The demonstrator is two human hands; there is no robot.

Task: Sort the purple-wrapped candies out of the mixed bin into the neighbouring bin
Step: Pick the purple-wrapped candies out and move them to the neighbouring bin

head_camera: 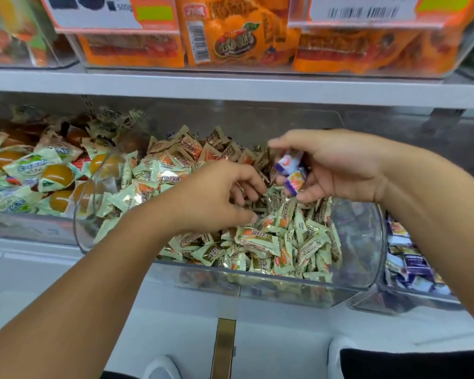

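A clear plastic bin (364, 242) in the middle of the shelf is full of pale green and orange wrapped candies (260, 239). My right hand (337, 165) hovers over its right half and holds two purple-and-white wrapped candies (290, 170) in its curled fingers. My left hand (216, 195) reaches into the pile, its fingers curled down among the green wrappers; whether it grips one is hidden. At the right, the neighbouring bin (411, 296) holds purple-wrapped candies (416, 263).
Another bin (25, 222) at the left holds green-wrapped sweets with orange jellies. A shelf edge (230, 88) runs above, with orange snack packs (230, 36) and price labels. White floor and shoe tips show below.
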